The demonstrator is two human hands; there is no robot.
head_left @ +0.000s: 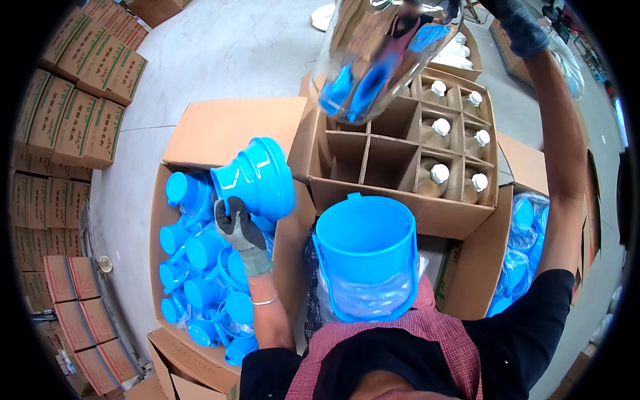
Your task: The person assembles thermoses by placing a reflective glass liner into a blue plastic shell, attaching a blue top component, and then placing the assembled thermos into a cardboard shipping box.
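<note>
Clamping a blue plastic stepped vessel (259, 177), the gloved left hand (240, 230) hovers over a brown cardboard carton (293, 233).
Right hand (523, 30): grip unclear, near a tilted clear glossy container (383, 57); six white-capped bottles (439, 177) already boxed, blue vessel not yet set down.

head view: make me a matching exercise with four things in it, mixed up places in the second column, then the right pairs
Things
1. flared blue container
2. large blue bucket
3. white-capped bottles
4. small blue vessels

Places
A. in the compartments of the divided carton
B. heaped in the open carton on the left
C. held in the gloved left hand
D. in front of the red plaid garment, at the person's torso

Right pairs
1-C
2-D
3-A
4-B
</note>
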